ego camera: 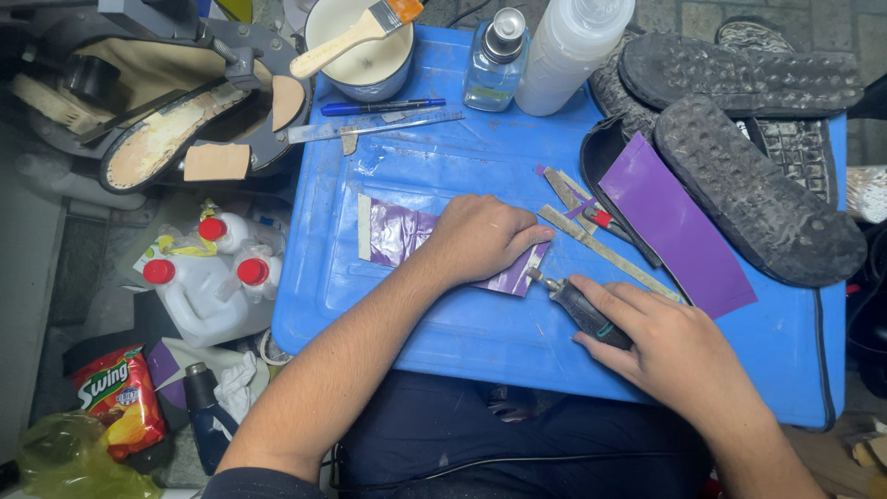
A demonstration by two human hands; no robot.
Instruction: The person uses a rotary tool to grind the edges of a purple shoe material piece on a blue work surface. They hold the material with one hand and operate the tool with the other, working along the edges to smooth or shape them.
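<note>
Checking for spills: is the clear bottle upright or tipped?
Upright: the clear bottle stands on the blue surface, its cap facing the camera.

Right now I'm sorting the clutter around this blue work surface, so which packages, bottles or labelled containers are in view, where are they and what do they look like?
Snack bag: floor, lower left; crinkled, red and yellow.
White jugs: left of the blue surface; squat, red caps.
Clear bottle: top centre; small, bluish, pump top.
White squeeze bottle: beside it on the right; tall, translucent.
White tub: top edge; round, brush resting across it.
Yellow-green plastic bag: bottom left corner; crumpled.
</note>
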